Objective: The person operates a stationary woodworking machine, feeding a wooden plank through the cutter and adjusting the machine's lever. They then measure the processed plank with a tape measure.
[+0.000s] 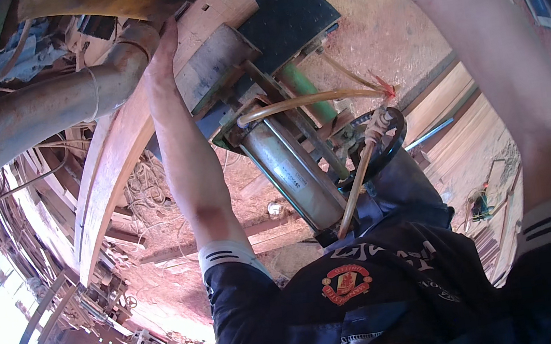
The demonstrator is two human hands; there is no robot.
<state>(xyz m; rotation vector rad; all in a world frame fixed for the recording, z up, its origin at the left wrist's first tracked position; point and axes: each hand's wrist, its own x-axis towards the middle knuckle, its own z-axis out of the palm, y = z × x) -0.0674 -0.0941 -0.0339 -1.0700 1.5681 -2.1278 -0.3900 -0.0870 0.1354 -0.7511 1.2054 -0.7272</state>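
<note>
Pale, slotted wood (222, 8) meets the left hand (164, 48); I cannot tell either grip.

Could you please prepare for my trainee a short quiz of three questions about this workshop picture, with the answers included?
1. Multiple choice: which of these is nearest to the left hand?
A) the light blue rod
B) the pale wood
C) the dark shirt
2. True or false: the right hand can be seen in the picture.
3. Short answer: on which side of the metal cylinder, as pictured, is the black wheel?

Key:
1. B
2. False; the right arm runs out past the upper edge.
3. The right side.
</note>
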